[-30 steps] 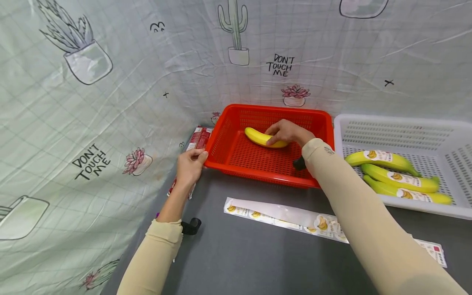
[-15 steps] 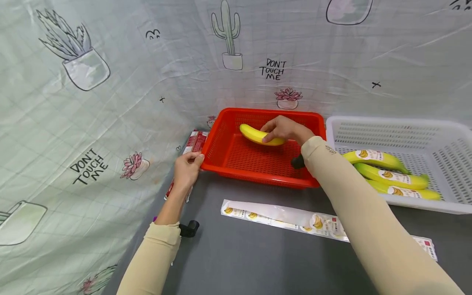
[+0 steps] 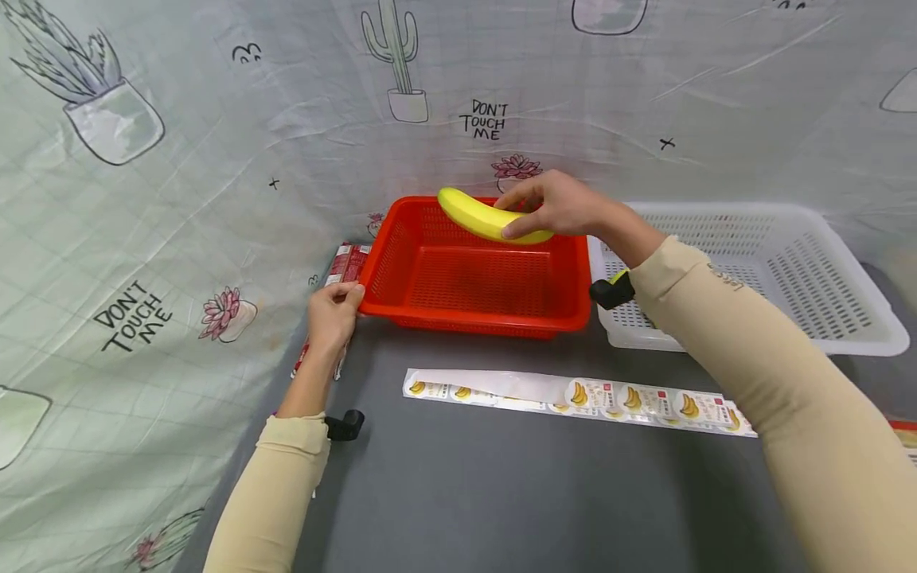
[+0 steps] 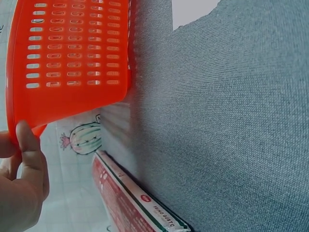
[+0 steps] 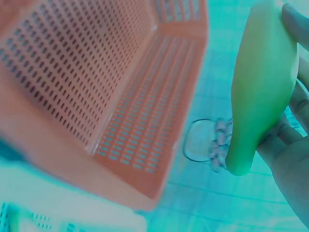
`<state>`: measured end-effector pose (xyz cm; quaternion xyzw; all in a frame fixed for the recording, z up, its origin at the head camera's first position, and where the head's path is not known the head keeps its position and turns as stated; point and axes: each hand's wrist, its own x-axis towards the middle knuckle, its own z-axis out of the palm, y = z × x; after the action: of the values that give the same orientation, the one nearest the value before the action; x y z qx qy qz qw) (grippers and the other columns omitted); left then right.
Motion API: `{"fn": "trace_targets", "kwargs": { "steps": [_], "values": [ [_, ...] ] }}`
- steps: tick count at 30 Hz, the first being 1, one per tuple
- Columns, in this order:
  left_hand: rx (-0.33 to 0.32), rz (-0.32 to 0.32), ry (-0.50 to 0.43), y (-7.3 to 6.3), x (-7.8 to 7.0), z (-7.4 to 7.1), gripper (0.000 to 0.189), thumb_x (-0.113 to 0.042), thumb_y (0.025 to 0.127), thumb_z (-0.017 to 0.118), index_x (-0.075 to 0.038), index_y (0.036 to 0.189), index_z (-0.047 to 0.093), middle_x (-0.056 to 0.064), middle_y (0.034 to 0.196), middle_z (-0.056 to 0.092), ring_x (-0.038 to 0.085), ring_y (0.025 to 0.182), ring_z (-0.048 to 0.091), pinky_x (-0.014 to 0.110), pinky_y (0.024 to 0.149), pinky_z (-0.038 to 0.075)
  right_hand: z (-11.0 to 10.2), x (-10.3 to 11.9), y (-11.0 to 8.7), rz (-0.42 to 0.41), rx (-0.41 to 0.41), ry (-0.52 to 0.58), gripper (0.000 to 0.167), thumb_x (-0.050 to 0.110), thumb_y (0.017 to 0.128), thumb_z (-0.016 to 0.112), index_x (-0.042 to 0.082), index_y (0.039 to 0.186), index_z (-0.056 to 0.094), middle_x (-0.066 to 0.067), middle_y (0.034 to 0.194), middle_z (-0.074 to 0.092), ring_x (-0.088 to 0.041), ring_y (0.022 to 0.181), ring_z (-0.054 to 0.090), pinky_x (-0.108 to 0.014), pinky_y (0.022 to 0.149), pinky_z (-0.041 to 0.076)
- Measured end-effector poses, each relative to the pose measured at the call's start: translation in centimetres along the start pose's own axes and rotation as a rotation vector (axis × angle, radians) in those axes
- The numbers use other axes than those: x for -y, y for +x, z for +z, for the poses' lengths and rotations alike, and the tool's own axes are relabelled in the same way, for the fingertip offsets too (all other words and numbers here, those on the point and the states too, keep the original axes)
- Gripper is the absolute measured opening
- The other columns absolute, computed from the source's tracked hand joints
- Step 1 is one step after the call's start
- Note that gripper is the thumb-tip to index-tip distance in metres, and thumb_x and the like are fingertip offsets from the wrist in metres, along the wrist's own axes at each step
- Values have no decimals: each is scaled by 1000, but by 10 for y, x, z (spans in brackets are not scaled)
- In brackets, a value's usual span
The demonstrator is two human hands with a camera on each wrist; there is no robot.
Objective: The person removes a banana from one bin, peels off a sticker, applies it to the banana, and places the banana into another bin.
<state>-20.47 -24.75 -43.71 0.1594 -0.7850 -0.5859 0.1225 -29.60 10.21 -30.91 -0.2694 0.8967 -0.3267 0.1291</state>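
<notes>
A yellow banana is held by my right hand, thumb on the near side and fingers on the far side. It hangs above the back part of a red plastic basket, whose visible floor holds nothing. In the right wrist view, the banana stands clear of the basket's wall. At the basket's front left corner, my left hand pinches the rim. The left wrist view shows that thumb and the fingers on the red rim.
Right of the red basket stands a white basket; my right arm hides most of its bananas. A strip of banana stickers lies in front on the grey table. Red packets lie by the left-hand curtain.
My right hand has lifted the banana from the red basket's floor to above its back part. My left hand stays on the rim. The head view has turned right.
</notes>
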Motion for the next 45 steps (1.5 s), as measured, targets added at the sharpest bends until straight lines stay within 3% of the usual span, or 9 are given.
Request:
{"fn": "trace_targets", "kwargs": {
  "steps": [6,11,17,23,29,36,40,43,45],
  "values": [
    [-27,-35,9,5,0,-10,31,-18,100,65,5,120,70,-6,77,60,3,52,53,13,55,49,8,14,-54,-122,-9,-34,39,24,87,82,16,124,73,-4,111,68,-21,97,60,-31,83,50],
    [-43,-43,29,7,-4,-19,33,-21,100,65,4,121,70,-8,79,60,3,54,54,13,57,50,31,11,-107,-194,1,20,39,23,83,86,21,120,75,4,109,71,-16,96,61,-28,85,51],
    [-69,-41,10,3,-3,-20,31,-19,99,66,5,119,71,-13,75,60,3,55,54,15,57,50,80,-21,-163,-167,66,92,40,37,82,86,31,120,74,13,111,70,-10,95,61,-26,83,52],
    [-57,-23,-1,-1,-1,-14,29,-17,100,63,5,117,71,-15,73,59,2,56,53,15,57,47,134,-63,-210,-126,102,167,40,39,85,83,25,120,73,10,114,71,-7,97,62,-24,86,51],
    [-71,-58,9,-2,0,-15,31,-21,100,63,2,120,71,-14,74,59,2,57,53,16,59,48,158,-80,-226,-98,130,187,37,41,86,81,27,120,73,11,110,70,-6,94,61,-24,86,51],
    [-78,-78,12,-1,0,-14,32,-23,101,63,-1,122,71,-11,82,59,5,61,54,16,61,49,159,-80,-227,-96,133,187,36,39,87,81,27,120,72,11,112,70,-5,96,61,-24,88,51],
    [-69,-68,62,-1,-1,-12,33,-25,102,61,-2,123,71,-5,88,61,8,64,56,14,60,49,161,-81,-228,-83,130,190,36,38,86,81,27,119,72,11,112,70,-5,96,61,-24,88,51],
    [-63,-17,139,-2,-3,-11,36,-29,103,58,-3,125,70,3,96,63,8,69,55,14,61,47,162,-82,-229,-73,127,191,36,38,86,82,27,119,72,12,112,70,-5,96,61,-24,88,51],
    [-96,80,180,-7,-6,-10,36,-28,104,56,-2,125,70,9,103,65,4,75,51,12,66,43,162,-83,-229,-71,130,193,36,38,87,81,28,119,72,12,112,69,-5,96,61,-25,88,51]
  ]
}}
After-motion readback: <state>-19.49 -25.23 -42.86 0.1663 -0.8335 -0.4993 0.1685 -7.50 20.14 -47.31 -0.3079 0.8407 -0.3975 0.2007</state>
